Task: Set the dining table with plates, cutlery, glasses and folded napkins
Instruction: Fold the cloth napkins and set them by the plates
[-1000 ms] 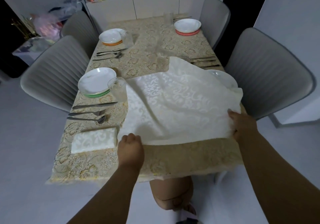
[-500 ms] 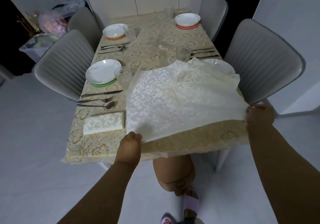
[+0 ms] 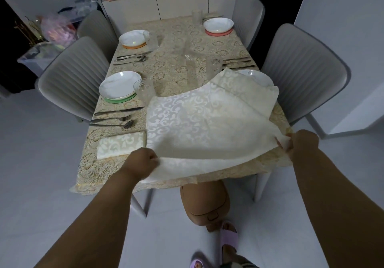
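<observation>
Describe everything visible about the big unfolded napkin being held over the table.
The unfolded napkin is a large cream cloth with a shiny white scroll pattern, like damask. The left hand and right hand each grip a near corner, lifting that edge above the table. It sags between them; its far end is partly folded over and drapes across the near right plate.

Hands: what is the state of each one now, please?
Left hand: grips the near left corner of the open napkin.
Right hand: pinches its near right corner.
</observation>
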A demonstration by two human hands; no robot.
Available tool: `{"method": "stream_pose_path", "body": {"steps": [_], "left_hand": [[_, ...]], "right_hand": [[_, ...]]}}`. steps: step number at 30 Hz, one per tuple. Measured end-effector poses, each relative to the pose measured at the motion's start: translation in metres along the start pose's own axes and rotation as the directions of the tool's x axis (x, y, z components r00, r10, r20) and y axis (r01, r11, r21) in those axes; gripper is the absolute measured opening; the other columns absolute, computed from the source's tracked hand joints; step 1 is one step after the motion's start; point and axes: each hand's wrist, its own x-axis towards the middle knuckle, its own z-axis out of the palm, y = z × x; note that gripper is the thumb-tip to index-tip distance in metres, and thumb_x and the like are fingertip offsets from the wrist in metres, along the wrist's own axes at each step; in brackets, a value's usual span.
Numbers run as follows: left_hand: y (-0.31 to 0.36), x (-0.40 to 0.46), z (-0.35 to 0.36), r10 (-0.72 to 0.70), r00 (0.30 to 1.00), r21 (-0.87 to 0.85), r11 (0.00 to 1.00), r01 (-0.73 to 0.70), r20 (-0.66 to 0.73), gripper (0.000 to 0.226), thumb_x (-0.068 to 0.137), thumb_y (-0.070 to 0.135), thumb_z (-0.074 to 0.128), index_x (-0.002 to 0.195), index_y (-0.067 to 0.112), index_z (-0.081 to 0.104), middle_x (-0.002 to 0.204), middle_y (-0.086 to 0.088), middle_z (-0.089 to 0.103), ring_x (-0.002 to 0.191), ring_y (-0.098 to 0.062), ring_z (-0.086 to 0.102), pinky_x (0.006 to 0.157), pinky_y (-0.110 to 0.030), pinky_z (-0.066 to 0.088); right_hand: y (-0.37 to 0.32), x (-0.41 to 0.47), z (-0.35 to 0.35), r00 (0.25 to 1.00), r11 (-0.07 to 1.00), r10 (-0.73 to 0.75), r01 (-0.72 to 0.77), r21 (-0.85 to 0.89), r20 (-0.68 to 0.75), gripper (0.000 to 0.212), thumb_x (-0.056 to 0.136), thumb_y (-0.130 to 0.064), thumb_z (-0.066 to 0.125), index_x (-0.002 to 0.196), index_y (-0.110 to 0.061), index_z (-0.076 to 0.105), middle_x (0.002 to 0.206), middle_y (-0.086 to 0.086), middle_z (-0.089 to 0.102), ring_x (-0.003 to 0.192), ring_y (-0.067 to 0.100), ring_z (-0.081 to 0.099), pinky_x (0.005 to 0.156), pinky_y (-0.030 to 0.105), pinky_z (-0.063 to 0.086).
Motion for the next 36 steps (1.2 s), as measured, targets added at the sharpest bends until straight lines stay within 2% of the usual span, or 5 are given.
{"method": "stream_pose_path", "body": {"steps": [13, 22, 28, 32, 36], "left_hand": [[-0.013, 0.070, 0.014, -0.270, 0.929, -0.002, 0.960, 0.278, -0.253, 0.018, 0.093, 0.026, 0.055, 0.078, 0.016, 0.057, 0.079, -0.007, 0.060, 0.080, -0.029, 0.056, 0.064, -0.030, 0.039], [-0.012, 0.109, 0.025, -0.159, 0.898, 0.290, 0.911, 0.294, -0.411, 0.018, 0.091, 0.027, 0.059, 0.093, 0.014, 0.071, 0.087, -0.012, 0.069, 0.091, -0.033, 0.060, 0.073, -0.035, 0.043], [0.019, 0.114, 0.051, 0.042, 0.831, 0.327, 0.929, 0.172, -0.555, 0.035, 0.075, 0.010, 0.066, 0.109, 0.005, 0.061, 0.104, -0.021, 0.058, 0.091, -0.038, 0.053, 0.074, -0.044, 0.041], [0.054, 0.117, 0.086, 0.165, 0.955, 0.241, 0.965, -0.105, -0.245, 0.043, 0.082, 0.026, 0.039, 0.111, 0.006, 0.064, 0.088, -0.016, 0.060, 0.072, -0.037, 0.062, 0.056, -0.041, 0.054], [0.066, 0.127, 0.089, -0.022, 0.994, 0.164, 0.986, 0.040, -0.110, 0.044, 0.094, 0.033, 0.046, 0.136, 0.018, 0.045, 0.118, -0.011, 0.050, 0.104, -0.032, 0.056, 0.079, -0.042, 0.051]], "right_hand": [[0.009, 0.074, 0.033, 0.976, 0.625, -0.197, 0.201, -0.754, 0.097, 0.031, 0.094, -0.023, 0.056, 0.110, 0.002, 0.063, 0.113, 0.020, 0.062, 0.106, 0.035, 0.057, 0.086, 0.034, 0.043], [0.006, 0.107, 0.050, 0.914, 0.439, -0.396, 0.277, -0.855, 0.092, 0.034, 0.090, -0.032, 0.060, 0.107, -0.003, 0.064, 0.115, 0.022, 0.057, 0.104, 0.038, 0.056, 0.087, 0.044, 0.047], [-0.001, 0.095, 0.104, 0.667, 0.258, -0.683, 0.602, -0.756, 0.298, 0.037, 0.083, -0.023, 0.068, 0.115, -0.009, 0.057, 0.102, 0.016, 0.062, 0.096, 0.034, 0.059, 0.079, 0.042, 0.048], [-0.011, 0.084, 0.171, 0.579, -0.018, -0.352, 0.781, -0.624, 0.735, 0.040, 0.094, -0.032, 0.049, 0.133, -0.023, 0.044, 0.106, 0.008, 0.065, 0.100, 0.029, 0.061, 0.079, 0.035, 0.047], [-0.020, 0.093, 0.207, 0.633, -0.107, -0.022, 0.768, -0.631, 0.774, 0.039, 0.100, -0.043, 0.034, 0.132, -0.022, 0.039, 0.121, 0.011, 0.059, 0.112, 0.031, 0.056, 0.085, 0.037, 0.043]]}}
